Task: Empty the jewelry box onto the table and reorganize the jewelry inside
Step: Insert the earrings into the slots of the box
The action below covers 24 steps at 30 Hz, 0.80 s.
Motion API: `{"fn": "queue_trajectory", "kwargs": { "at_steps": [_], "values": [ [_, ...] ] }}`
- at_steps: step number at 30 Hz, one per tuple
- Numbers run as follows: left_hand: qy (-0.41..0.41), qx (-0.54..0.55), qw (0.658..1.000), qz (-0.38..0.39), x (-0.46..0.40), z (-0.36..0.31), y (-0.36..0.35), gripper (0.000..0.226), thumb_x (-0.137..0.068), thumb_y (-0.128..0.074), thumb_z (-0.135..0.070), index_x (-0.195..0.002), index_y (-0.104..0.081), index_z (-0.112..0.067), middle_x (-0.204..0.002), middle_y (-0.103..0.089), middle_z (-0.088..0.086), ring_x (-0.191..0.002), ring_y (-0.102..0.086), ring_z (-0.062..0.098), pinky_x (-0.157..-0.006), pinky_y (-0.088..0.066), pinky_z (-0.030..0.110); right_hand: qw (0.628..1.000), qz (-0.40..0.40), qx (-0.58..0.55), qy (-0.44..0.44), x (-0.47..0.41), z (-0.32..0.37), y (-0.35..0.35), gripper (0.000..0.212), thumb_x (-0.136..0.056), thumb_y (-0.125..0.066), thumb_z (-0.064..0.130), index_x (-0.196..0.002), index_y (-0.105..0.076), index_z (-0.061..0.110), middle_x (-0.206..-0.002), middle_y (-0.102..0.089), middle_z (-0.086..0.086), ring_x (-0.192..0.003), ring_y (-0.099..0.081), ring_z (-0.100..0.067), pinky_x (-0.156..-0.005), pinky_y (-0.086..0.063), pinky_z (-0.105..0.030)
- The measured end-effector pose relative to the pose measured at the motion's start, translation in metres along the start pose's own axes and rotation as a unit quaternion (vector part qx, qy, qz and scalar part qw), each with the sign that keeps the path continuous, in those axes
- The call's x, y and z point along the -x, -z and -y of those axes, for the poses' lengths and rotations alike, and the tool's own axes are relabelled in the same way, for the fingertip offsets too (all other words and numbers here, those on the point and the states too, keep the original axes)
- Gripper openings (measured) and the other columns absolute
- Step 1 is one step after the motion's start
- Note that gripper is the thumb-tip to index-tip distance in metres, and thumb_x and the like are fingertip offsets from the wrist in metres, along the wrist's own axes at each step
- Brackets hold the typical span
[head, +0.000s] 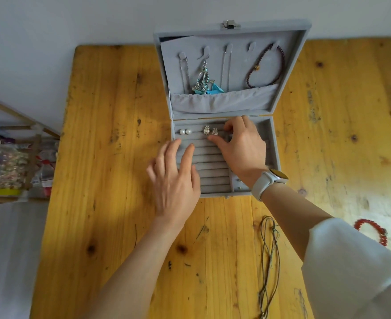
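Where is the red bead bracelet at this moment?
In the head view, the red bead bracelet lies on the wooden table at the far right, outside the jewelry box, partly hidden by the white sleeve.

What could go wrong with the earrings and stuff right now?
The right hand is working right beside the crystal earrings, so it might knock them loose. The cord necklace runs to the table's near edge and could slide off. The red bracelet lies by the sleeve, which might drag it.
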<state>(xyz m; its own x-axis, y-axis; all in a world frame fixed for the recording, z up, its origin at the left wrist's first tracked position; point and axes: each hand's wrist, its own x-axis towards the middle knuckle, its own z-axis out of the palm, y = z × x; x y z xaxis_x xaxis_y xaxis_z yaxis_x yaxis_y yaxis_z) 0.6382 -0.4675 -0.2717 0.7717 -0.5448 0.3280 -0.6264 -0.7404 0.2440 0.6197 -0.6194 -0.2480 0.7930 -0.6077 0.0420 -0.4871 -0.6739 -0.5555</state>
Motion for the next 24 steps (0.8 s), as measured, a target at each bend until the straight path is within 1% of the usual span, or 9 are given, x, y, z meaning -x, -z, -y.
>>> {"fn": "queue_trajectory", "kwargs": {
  "at_steps": [1, 3, 5, 7, 11, 16, 20, 24],
  "values": [
    [0.007, 0.003, 1.000, 0.003, 0.000, 0.001, -0.001, 0.040, -0.083, -0.050, -0.018, -0.122, -0.056, -0.013, -0.135, -0.047, 0.014, -0.125, -0.035, 0.028, -0.090, -0.031, 0.044, 1.000, 0.002, -0.006, 0.016, 0.001, -0.002, 0.001, 0.033, -0.084, -0.062, 0.033, -0.105, -0.055, 0.009, -0.106, -0.054, -0.007, -0.102, -0.048, -0.022, -0.062, -0.034, -0.030],
    [0.025, 0.011, 1.000, 0.011, 0.000, 0.001, -0.002, 0.048, -0.083, -0.050, -0.019, -0.130, -0.048, -0.011, -0.142, -0.038, 0.017, -0.127, -0.032, 0.032, -0.092, -0.032, 0.044, 0.998, 0.000, -0.004, 0.069, 0.004, -0.007, 0.003, 0.031, -0.086, -0.060, 0.022, -0.115, -0.055, 0.010, -0.110, -0.053, -0.009, -0.106, -0.049, -0.025, -0.059, -0.040, -0.032],
    [0.046, 0.018, 0.998, 0.028, 0.000, -0.001, -0.003, 0.056, -0.083, -0.049, -0.022, -0.136, -0.038, -0.007, -0.146, -0.031, 0.019, -0.129, -0.033, 0.034, -0.093, -0.034, 0.045, 0.993, -0.012, 0.011, 0.120, 0.004, -0.012, 0.002, 0.027, -0.086, -0.058, 0.016, -0.113, -0.059, 0.011, -0.107, -0.056, -0.012, -0.104, -0.051, -0.029, -0.054, -0.044, -0.033],
    [0.070, 0.026, 0.996, 0.047, -0.001, -0.001, -0.003, 0.062, -0.084, -0.046, -0.025, -0.140, -0.030, -0.004, -0.149, -0.026, 0.019, -0.132, -0.032, 0.035, -0.095, -0.035, 0.046, 0.990, -0.029, 0.020, 0.138, 0.005, -0.013, -0.001, 0.023, -0.085, -0.060, 0.015, -0.107, -0.063, 0.010, -0.101, -0.057, -0.012, -0.098, -0.054, -0.030, -0.050, -0.041, -0.029],
    [0.076, 0.039, 0.994, 0.067, -0.001, 0.000, -0.004, 0.066, -0.085, -0.038, -0.028, -0.142, -0.023, 0.000, -0.150, -0.026, 0.017, -0.138, -0.025, 0.031, -0.101, -0.034, 0.047, 0.990, -0.055, 0.027, 0.128, 0.004, -0.008, -0.007, 0.020, -0.083, -0.062, 0.018, -0.101, -0.064, 0.010, -0.097, -0.059, -0.012, -0.094, -0.055, -0.030, -0.049, -0.040, -0.028],
    [0.074, 0.050, 0.993, 0.079, 0.000, 0.001, -0.006, 0.066, -0.086, -0.035, -0.029, -0.143, -0.020, 0.000, -0.149, -0.029, 0.015, -0.139, -0.024, 0.030, -0.102, -0.033, 0.048, 0.992, -0.080, 0.031, 0.098, 0.001, -0.005, -0.012, 0.018, -0.083, -0.061, 0.020, -0.096, -0.067, 0.008, -0.092, -0.060, -0.013, -0.089, -0.056, -0.032, -0.049, -0.039, -0.029],
    [0.075, 0.056, 0.992, 0.079, 0.000, 0.001, -0.006, 0.065, -0.087, -0.034, -0.030, -0.144, -0.021, -0.001, -0.149, -0.030, 0.015, -0.138, -0.025, 0.030, -0.103, -0.032, 0.048, 0.993, -0.085, 0.022, 0.077, 0.000, -0.004, -0.012, 0.020, -0.084, -0.060, 0.021, -0.098, -0.069, 0.010, -0.093, -0.060, -0.012, -0.091, -0.055, -0.032, -0.051, -0.042, -0.032],
    [0.077, 0.062, 0.992, 0.084, 0.000, 0.002, -0.006, 0.065, -0.087, -0.034, -0.030, -0.144, -0.021, -0.001, -0.149, -0.030, 0.015, -0.138, -0.026, 0.031, -0.102, -0.032, 0.048, 0.994, -0.084, 0.013, 0.068, 0.002, -0.002, -0.014, 0.022, -0.085, -0.060, 0.022, -0.102, -0.069, 0.011, -0.096, -0.059, -0.013, -0.094, -0.053, -0.032, -0.053, -0.039, -0.030]
  ]
}}
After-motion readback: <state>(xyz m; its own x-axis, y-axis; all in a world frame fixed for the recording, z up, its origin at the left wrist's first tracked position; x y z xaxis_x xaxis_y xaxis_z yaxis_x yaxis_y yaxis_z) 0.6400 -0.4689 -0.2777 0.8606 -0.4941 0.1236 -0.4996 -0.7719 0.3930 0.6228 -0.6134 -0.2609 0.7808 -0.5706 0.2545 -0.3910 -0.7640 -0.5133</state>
